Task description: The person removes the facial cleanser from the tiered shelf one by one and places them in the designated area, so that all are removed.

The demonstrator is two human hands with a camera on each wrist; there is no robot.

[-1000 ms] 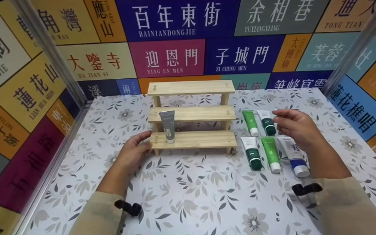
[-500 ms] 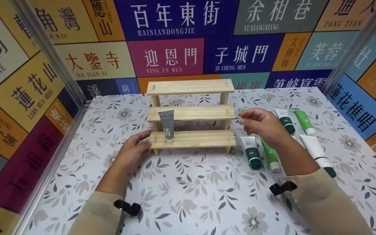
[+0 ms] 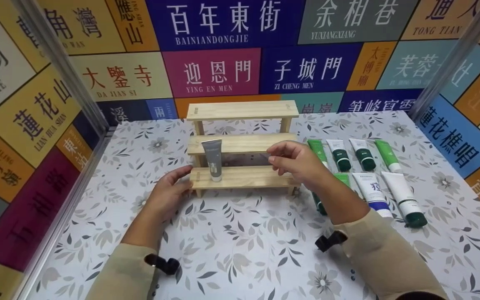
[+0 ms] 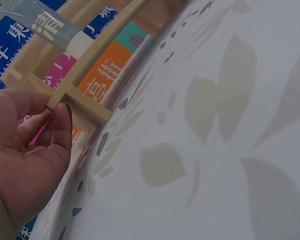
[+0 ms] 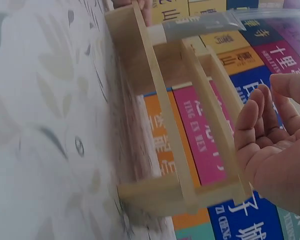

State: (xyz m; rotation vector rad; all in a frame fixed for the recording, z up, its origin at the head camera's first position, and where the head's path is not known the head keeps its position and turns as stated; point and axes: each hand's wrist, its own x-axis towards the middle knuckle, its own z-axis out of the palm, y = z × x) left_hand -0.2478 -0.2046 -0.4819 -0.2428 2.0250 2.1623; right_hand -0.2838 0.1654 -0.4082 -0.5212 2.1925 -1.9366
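A three-step wooden display stand (image 3: 244, 178) stands on the cloth-covered table. On the left of its lowest step, a grey squeeze tube (image 3: 213, 160) stands upright on its white cap. My left hand (image 3: 167, 196) grips that step's left end; in the left wrist view, thumb and fingers (image 4: 60, 125) pinch the wood's corner. My right hand (image 3: 302, 164), fingers loosely bent and holding nothing, hovers at the stand's right side, overlapping the lower steps in the head view. In the right wrist view its palm (image 5: 280, 155) shows nothing held.
Two rows of squeeze tubes lie right of the stand: green ones (image 3: 388, 155), white ones with dark green caps (image 3: 402, 193), and a white one with a blue band (image 3: 373, 191). My right forearm partly covers the near-left tubes. Printed panels (image 3: 223, 71) wall the table's back and sides.
My right hand has moved left from over the tubes to the stand's right side, uncovering the tubes on the right. My left hand and the grey tube have stayed put.
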